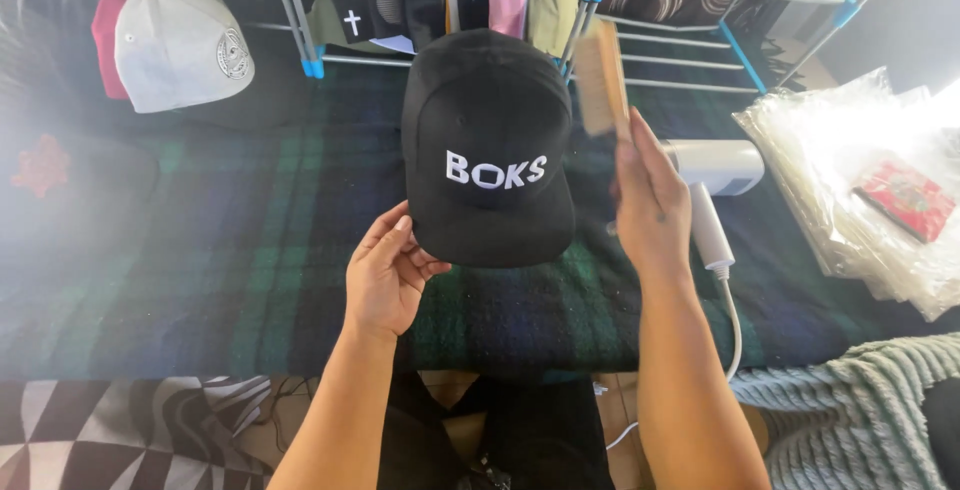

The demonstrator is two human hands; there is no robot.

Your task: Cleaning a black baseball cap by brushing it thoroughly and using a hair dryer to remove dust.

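Note:
My left hand (388, 270) holds a black cap (486, 150) by the left edge of its brim, front facing me, with white embroidered letters on the crown. My right hand (650, 200) grips a light wooden brush (602, 75) held upright just to the right of the cap's crown, close to its side. Both are raised above a dark green and blue plaid blanket (250, 240).
A white and red cap (175, 40) lies at the back left. A metal drying rack (620, 10) with hung garments stands behind. A white handheld steamer (715, 190) with cord lies at right, next to clear plastic bags (860, 190) and a grey knitted throw (850, 410).

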